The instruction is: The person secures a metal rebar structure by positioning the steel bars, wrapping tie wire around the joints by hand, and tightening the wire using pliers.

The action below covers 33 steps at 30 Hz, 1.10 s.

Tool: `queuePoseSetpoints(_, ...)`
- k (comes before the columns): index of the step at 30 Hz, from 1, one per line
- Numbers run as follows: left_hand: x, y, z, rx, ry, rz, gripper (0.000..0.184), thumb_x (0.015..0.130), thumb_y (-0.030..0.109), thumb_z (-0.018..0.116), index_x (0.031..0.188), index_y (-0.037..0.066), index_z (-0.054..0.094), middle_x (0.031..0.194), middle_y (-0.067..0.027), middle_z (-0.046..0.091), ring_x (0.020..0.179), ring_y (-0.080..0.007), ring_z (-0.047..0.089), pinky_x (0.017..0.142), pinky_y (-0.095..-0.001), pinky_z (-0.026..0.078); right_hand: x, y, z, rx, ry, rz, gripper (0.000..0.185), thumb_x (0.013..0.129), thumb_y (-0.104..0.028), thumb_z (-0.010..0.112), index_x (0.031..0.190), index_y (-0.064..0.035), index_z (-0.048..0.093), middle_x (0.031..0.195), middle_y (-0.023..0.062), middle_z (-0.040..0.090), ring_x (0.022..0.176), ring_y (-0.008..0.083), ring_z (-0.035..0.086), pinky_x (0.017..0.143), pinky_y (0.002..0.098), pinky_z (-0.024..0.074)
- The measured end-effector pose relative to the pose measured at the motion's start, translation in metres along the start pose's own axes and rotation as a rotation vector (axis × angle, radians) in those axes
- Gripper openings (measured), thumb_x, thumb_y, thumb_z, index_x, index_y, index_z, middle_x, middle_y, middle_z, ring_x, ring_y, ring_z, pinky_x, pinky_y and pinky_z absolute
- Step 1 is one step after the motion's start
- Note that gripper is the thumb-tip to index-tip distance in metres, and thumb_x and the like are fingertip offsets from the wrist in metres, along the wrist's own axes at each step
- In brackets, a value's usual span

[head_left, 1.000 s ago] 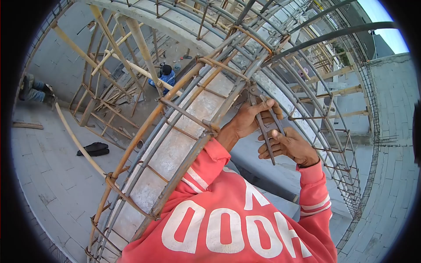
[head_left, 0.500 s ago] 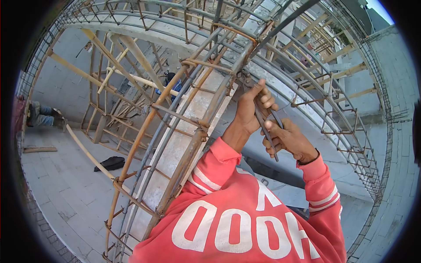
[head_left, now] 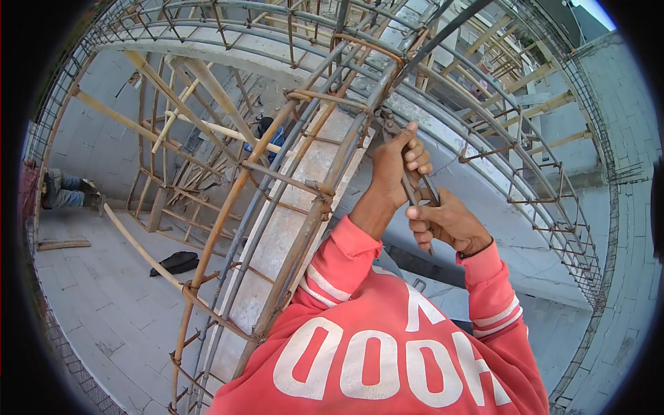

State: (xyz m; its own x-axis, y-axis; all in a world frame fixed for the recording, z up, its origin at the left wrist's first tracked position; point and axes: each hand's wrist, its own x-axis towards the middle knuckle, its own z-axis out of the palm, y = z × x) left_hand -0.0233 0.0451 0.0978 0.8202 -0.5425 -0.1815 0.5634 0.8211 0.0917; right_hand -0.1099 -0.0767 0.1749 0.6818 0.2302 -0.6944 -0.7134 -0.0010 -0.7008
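Note:
My left hand (head_left: 395,166) is closed around the upper handles of dark metal pincers (head_left: 390,127), thumb stretched along them. Their jaws touch or sit just beside a rebar junction on the near side of the rusty rebar cage (head_left: 325,190). Lower down, my right hand (head_left: 449,220) is wrapped around the handle ends, with one tip showing below its fingers. Whether the jaws grip any wire is too small to tell. The cage runs along a pale concrete beam (head_left: 273,238), left of both hands.
Curved rebar (head_left: 515,149) arcs off to the right over concrete. Below on the left are bamboo props (head_left: 221,97), scrap wood and a dark cloth (head_left: 176,263). A person in blue (head_left: 274,142) is below; another person's legs (head_left: 68,191) show at far left.
The view has shifted, moving the cage left and up in the picture. My right hand has closed in around the handles, which now stand nearer together than a second ago.

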Motion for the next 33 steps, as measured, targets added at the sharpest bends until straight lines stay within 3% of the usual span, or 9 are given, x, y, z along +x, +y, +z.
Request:
queuePoseSetpoints(5,0.001,-0.011,0.018,0.093,0.181,0.111,0.038,0.103,0.028,0.062,0.074,0.015,0.042,0.058,0.0052,0.032,0.049,-0.0088,0.034,0.05,-0.0284,0.035,0.006,0.0,-0.029,0.03,-0.154,0.001,0.04,0.088,-0.022,0.081,0.105,-0.0043,0.049,0.075,0.0047,0.057,0.06,0.0164,0.061,0.052,0.0324,0.0515)
queuePoseSetpoints(7,0.002,-0.01,0.013,0.174,0.223,0.121,0.038,0.103,0.027,0.063,0.073,0.014,0.042,0.059,0.0057,0.032,0.049,-0.0083,0.033,0.049,-0.0288,0.034,0.011,0.006,-0.017,-0.295,-0.006,-0.09,0.047,0.086,-0.024,0.083,0.111,-0.0013,0.05,0.08,0.0084,0.062,0.065,0.017,0.067,0.053,0.0324,0.0528)
queuePoseSetpoints(9,0.006,-0.014,0.01,0.229,0.276,0.162,0.038,0.102,0.026,0.064,0.073,0.014,0.043,0.059,0.0059,0.033,0.05,-0.008,0.033,0.049,-0.0292,0.034,0.008,0.028,0.004,-0.49,0.204,-0.209,0.059,0.082,-0.024,0.084,0.122,0.0026,0.049,0.086,0.0142,0.067,0.072,0.0262,0.072,0.058,0.0393,0.0562)
queuePoseSetpoints(11,0.007,-0.017,0.01,0.295,0.325,0.188,0.037,0.102,0.024,0.065,0.073,0.014,0.044,0.06,0.0061,0.033,0.05,-0.0078,0.034,0.048,-0.0295,0.034,0.003,0.045,0.029,-1.409,0.869,-0.596,0.067,0.079,-0.022,0.083,0.13,0.0034,0.049,0.092,0.0174,0.07,0.076,0.0371,0.072,0.066,0.0466,0.0575)
queuePoseSetpoints(12,0.008,-0.018,0.011,0.33,0.39,0.211,0.035,0.1,0.023,0.065,0.073,0.014,0.045,0.061,0.0059,0.035,0.05,-0.0074,0.034,0.049,-0.0293,0.034,0.005,0.046,0.037,-1.314,0.911,-0.614,0.06,0.081,-0.019,0.078,0.131,0.0023,0.05,0.098,0.0219,0.07,0.083,0.0466,0.069,0.071,0.0523,0.0559)
queuePoseSetpoints(22,-0.002,-0.015,0.007,0.541,0.476,0.298,0.024,0.095,0.017,0.069,0.079,0.011,0.052,0.06,0.006,0.04,0.049,-0.0066,0.038,0.046,-0.027,0.033,0.03,0.06,0.013,-0.738,0.54,-0.578,0.023,0.091,-0.009,0.067,0.106,0.0054,0.059,0.078,0.0331,0.063,0.079,0.0535,0.062,0.068,0.0574,0.0477)
queuePoseSetpoints(23,0.003,-0.019,-0.004,0.533,0.476,0.302,0.024,0.095,0.017,0.069,0.079,0.011,0.052,0.06,0.006,0.04,0.049,-0.0066,0.038,0.046,-0.027,0.033,0.03,0.062,0.017,-0.746,0.537,-0.578,0.023,0.091,-0.009,0.067,0.106,0.0054,0.059,0.078,0.0331,0.063,0.079,0.0535,0.062,0.068,0.0574,0.0477)
queuePoseSetpoints(25,0.014,-0.021,-0.017,0.823,0.64,0.5,0.03,0.092,0.018,0.068,0.07,0.0,0.059,0.062,-0.0049,0.057,0.054,-0.0208,0.052,0.058,-0.0412,0.044,0.035,0.064,0.03,-0.903,0.642,-0.547,0.023,0.091,-0.009,0.066,0.107,0.0051,0.059,0.081,0.0326,0.064,0.08,0.0534,0.063,0.068,0.0564,0.0483)
queuePoseSetpoints(33,0.001,-0.019,-0.038,0.979,0.527,0.433,0.032,0.087,0.025,0.075,0.078,-0.004,0.069,0.073,-0.0106,0.069,0.069,-0.0206,0.062,0.068,-0.0373,0.049,0.113,0.092,-0.004,-0.78,0.66,-0.694,0.021,0.088,-0.015,0.071,0.089,0.0034,0.062,0.079,0.027,0.065,0.073,0.0499,0.061,0.063,0.0481,0.0488)
